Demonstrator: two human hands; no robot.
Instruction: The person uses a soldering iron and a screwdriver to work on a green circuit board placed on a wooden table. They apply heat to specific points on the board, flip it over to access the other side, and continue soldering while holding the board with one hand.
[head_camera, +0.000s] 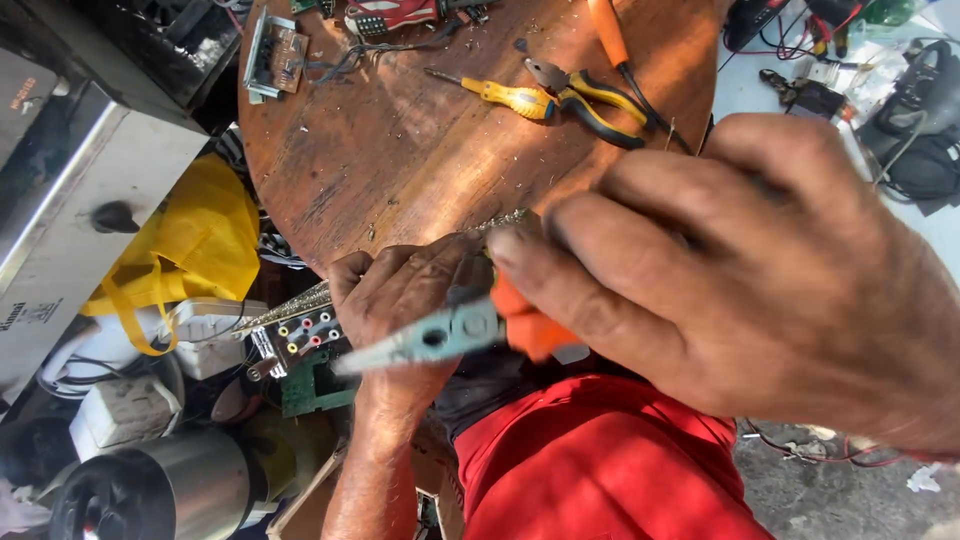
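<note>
Right hand (760, 270) gripped the pliers (450, 335), nose aimed at nine o'clock; left hand (410, 290) just behind pinched a glittery strip (300, 305), bench (400, 150) at twelve.

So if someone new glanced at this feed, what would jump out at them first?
Most likely the big right hand filling the right half of the view, gripping orange-handled long-nose pliers whose grey jaws point left. Just behind, the left hand holds a thin glittery metal strip at the edge of the round scratched wooden table, where yellow-handled pliers and a yellow screwdriver lie.
</note>
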